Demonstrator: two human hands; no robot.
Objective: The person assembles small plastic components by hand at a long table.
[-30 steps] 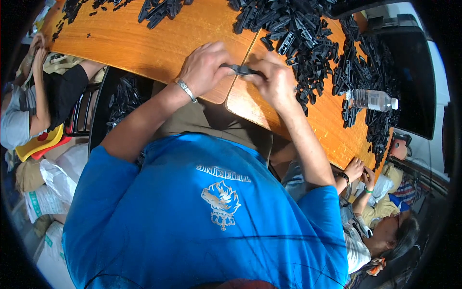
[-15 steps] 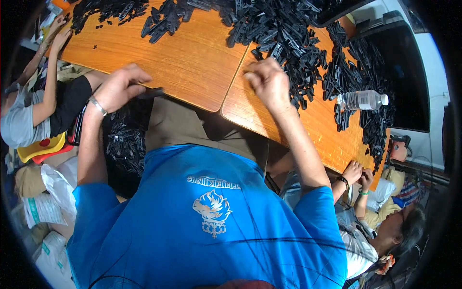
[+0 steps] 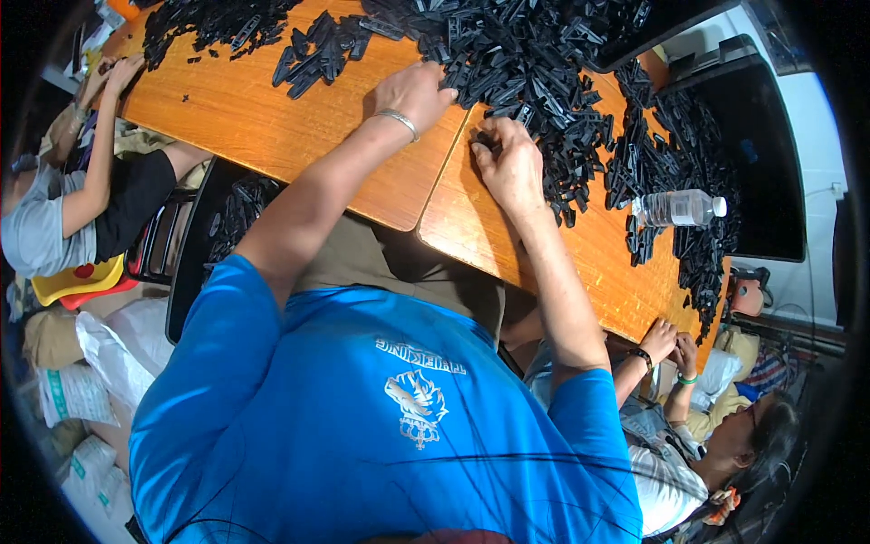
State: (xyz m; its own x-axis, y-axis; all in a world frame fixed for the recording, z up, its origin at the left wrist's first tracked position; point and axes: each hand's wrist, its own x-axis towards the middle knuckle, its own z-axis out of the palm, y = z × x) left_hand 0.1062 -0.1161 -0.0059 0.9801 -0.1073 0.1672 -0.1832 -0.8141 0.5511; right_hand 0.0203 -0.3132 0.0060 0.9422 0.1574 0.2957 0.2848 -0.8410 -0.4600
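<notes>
A large heap of small black plastic parts (image 3: pixel 544 63) covers the far side of the orange wooden table (image 3: pixel 272 136). My left hand (image 3: pixel 419 89), with a metal bracelet on the wrist, lies flat at the heap's near edge, and its fingertips are among the parts. Just right of it, my right hand (image 3: pixel 509 165) is curled on the table, pinching a black plastic part (image 3: pixel 485 140) between thumb and fingers. Whether the left hand holds a piece is hidden by the heap.
A clear water bottle (image 3: pixel 678 208) lies among parts at the right. A black crate (image 3: pixel 195 238) with more parts stands under the table's left edge. One co-worker sits at the left (image 3: pixel 68 213), another at the lower right (image 3: pixel 666 344). White sacks (image 3: pixel 95 376) lie on the floor.
Both hands held one part together at the table edge. The left hand then swung out left over the crate and has come back to the heap. The right hand moved up to the heap.
</notes>
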